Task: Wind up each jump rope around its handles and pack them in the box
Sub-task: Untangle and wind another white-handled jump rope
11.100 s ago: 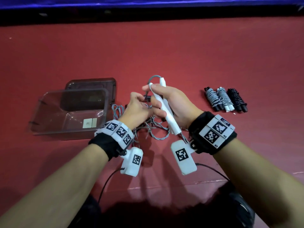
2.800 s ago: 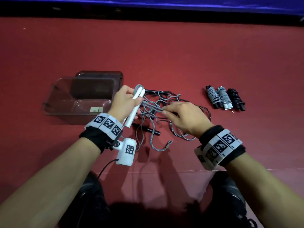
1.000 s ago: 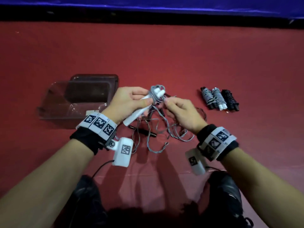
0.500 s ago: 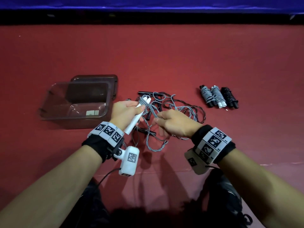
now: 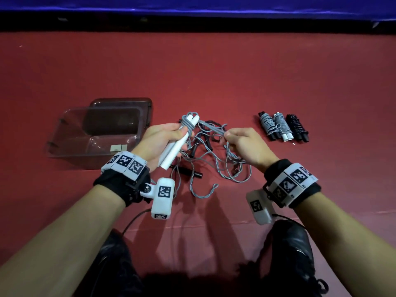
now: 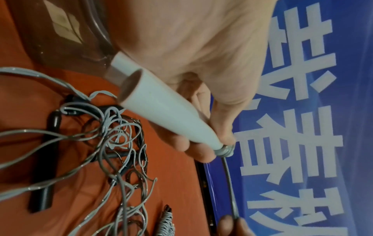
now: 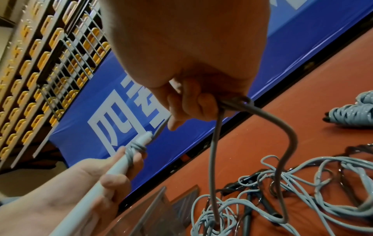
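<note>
The left hand (image 5: 159,142) is gripping both white handles (image 5: 177,144) side by side as a spool, while the right hand (image 5: 244,144) is pinching the grey rope (image 5: 211,130) taut (feeding turns); the box (image 5: 70,144) is waiting open, far left.

The head view is dim but sharp, its straight lines bowing at the edges, and long dark shadows of the arms fall toward the viewer on the red table (image 5: 214,67). Both wrist views are softer, with the nearest skin blurred and the colours oversaturated.
</note>
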